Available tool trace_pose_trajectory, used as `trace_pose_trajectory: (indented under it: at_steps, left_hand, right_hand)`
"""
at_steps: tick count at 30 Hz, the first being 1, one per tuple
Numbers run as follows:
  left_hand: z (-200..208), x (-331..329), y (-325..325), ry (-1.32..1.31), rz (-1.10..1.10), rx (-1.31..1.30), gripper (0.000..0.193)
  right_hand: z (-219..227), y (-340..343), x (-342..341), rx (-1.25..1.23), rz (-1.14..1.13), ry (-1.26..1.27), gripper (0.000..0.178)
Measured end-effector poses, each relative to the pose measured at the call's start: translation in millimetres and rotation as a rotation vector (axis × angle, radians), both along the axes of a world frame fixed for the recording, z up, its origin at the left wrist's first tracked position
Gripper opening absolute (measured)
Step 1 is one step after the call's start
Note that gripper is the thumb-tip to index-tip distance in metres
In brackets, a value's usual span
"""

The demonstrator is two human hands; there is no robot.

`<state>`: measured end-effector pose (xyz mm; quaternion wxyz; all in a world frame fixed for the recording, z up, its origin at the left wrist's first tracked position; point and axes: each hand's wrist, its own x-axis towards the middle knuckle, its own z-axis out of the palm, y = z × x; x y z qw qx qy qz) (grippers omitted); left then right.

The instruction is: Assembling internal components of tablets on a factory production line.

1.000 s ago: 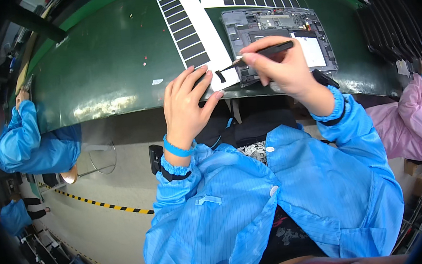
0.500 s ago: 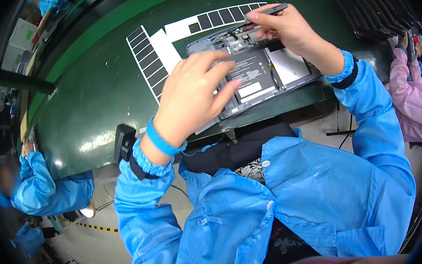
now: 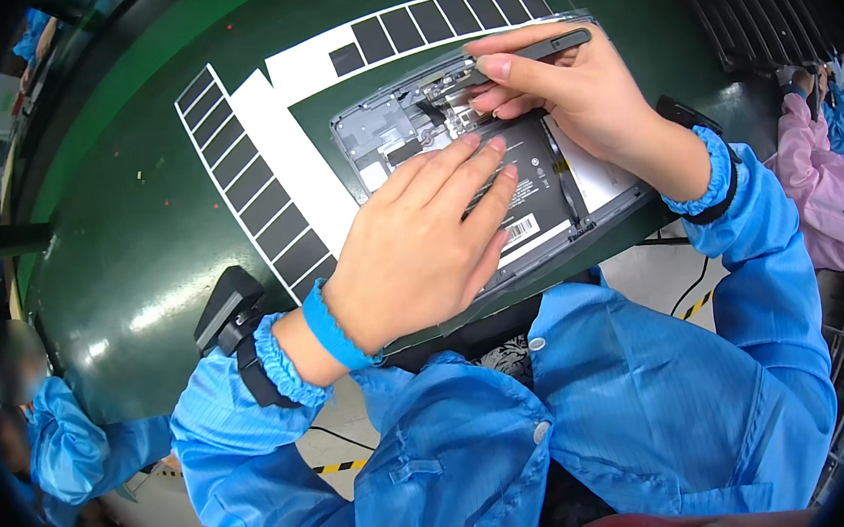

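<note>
An opened laptop base (image 3: 355,134) lies on the green table, its circuit board and metal parts exposed along the far side. My left hand (image 3: 415,244) rests over the near-left part of the laptop, palm down with fingers stretched out, holding nothing. Its fingertips lie over the black battery (image 3: 535,178), partly hiding it. Between the thumb and fingers of my right hand (image 3: 583,94) is a pair of dark tweezers (image 3: 563,43). The tweezers slant over the circuit board (image 3: 444,111); the fingers hide part of them, and I cannot tell whether the tips touch.
White sheets with black rectangular pads lie left of the laptop (image 3: 244,179) and beyond it (image 3: 421,25). Dark panels (image 3: 746,9) stand in a row at the far right. Other people in blue (image 3: 72,445) and pink (image 3: 816,174) sleeves are at both sides.
My left hand has come down onto the laptop from above its left edge. The tweezers in my right hand have lowered toward the board. The view has shifted closer.
</note>
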<state>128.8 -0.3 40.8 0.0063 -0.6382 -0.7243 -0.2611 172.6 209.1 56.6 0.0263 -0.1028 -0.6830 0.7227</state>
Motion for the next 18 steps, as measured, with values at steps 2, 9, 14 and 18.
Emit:
trace_pose_trajectory:
  at_steps: [2, 9, 14, 18]
  left_hand:
    - [-2.0, -0.3, 0.3, -0.029, 0.005, 0.0, 0.045]
    - [-3.1, 1.0, -1.1, -0.038, 0.007, 0.015, 0.043]
    - [-6.6, 2.5, -0.2, -0.054, 0.015, 0.044, 0.044]
    - [-6.9, 3.1, -1.5, -0.042, 0.029, 0.032, 0.044]
  right_hand:
    - [-2.7, -1.8, 1.1, 0.033, -0.016, -0.015, 0.025]
    - [-7.3, -2.2, 2.5, 0.014, -0.073, 0.043, 0.021]
    - [-9.3, -0.2, 3.9, -0.007, -0.072, 0.057, 0.021]
    - [-5.6, 2.0, 5.5, -0.028, -0.021, 0.073, 0.022]
